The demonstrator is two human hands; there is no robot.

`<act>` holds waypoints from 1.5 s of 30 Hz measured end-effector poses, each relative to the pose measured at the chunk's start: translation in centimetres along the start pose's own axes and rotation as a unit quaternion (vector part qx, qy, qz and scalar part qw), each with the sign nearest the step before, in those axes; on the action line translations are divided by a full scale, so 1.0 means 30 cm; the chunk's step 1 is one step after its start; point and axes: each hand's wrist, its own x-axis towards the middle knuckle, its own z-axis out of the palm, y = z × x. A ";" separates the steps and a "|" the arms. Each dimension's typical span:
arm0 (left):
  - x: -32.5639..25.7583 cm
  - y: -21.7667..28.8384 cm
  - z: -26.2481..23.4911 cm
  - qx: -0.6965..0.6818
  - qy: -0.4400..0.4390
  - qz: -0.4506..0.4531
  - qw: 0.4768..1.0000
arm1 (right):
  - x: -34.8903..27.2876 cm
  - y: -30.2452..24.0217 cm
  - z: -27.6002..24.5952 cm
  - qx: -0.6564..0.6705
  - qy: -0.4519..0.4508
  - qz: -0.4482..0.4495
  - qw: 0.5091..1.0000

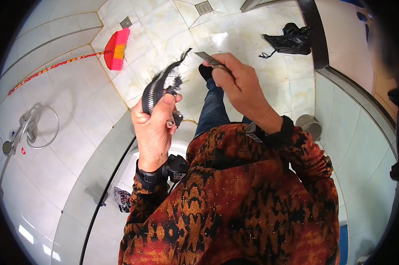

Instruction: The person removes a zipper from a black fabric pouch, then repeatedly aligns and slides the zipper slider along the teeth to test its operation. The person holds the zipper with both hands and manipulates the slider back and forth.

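Black fabric with silver teeth: one frayed zipper strip (152,90) was pinched between the thumb and fingers of the left hand (154,126), in front of the body, its thready end rising near the blade but apart from it. One dark, metal-edged piece (177,118), kind unclear to me, sat in the same grip; the fingers hid whether the two were joined. One grey blade (205,57), slant-tipped, was held in the right hand (243,84), whose fingers wrapped firmly round its rear.

Obstructions, as I viewed them remotely: one jeans leg (212,108), below the hands, covered part of the tiled floor (168,26).

Surroundings: one red-and-yellow broom (117,51) stood out at upper left; one floor drain (204,7) lay at the top; one crumpled black bag (290,42) lay at upper right; one grey bin (313,128) stood beyond the right sleeve (307,152); one shower hose (57,128) looped at far left.
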 end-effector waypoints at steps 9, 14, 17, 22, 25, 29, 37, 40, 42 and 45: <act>0.007 -0.014 0.000 0.160 -0.032 0.073 0.984 | 0.065 -0.122 0.033 0.192 -0.143 0.154 0.959; 0.009 -0.001 -0.011 0.204 -0.064 0.068 0.975 | 0.054 -0.110 0.019 0.379 -0.198 0.301 0.852; 0.009 0.017 -0.018 0.222 -0.077 0.071 0.969 | 0.038 -0.123 0.016 0.426 -0.176 0.319 0.828; -0.001 0.029 -0.020 0.228 -0.094 0.084 0.965 | 0.024 -0.143 0.003 0.409 -0.149 0.282 0.855; -0.003 0.019 -0.017 0.214 -0.091 0.079 0.969 | 0.034 -0.135 -0.008 0.286 -0.150 0.168 0.931; 0.006 0.011 -0.022 0.156 -0.054 0.061 0.984 | 0.026 -0.119 -0.015 0.181 -0.149 0.102 0.967; 0.006 0.000 -0.031 0.144 -0.021 0.037 0.989 | -0.025 -0.060 0.035 -0.148 -0.084 -0.223 0.960; 0.007 -0.008 -0.033 0.132 -0.033 0.037 0.990 | -0.017 -0.037 0.053 -0.206 -0.068 -0.279 0.936; 0.007 -0.016 -0.034 0.121 -0.025 0.029 0.992 | -0.011 -0.030 0.059 -0.215 -0.056 -0.294 0.930; 0.015 -0.025 -0.040 0.109 -0.069 0.028 0.991 | -0.002 -0.027 0.064 -0.206 -0.051 -0.295 0.932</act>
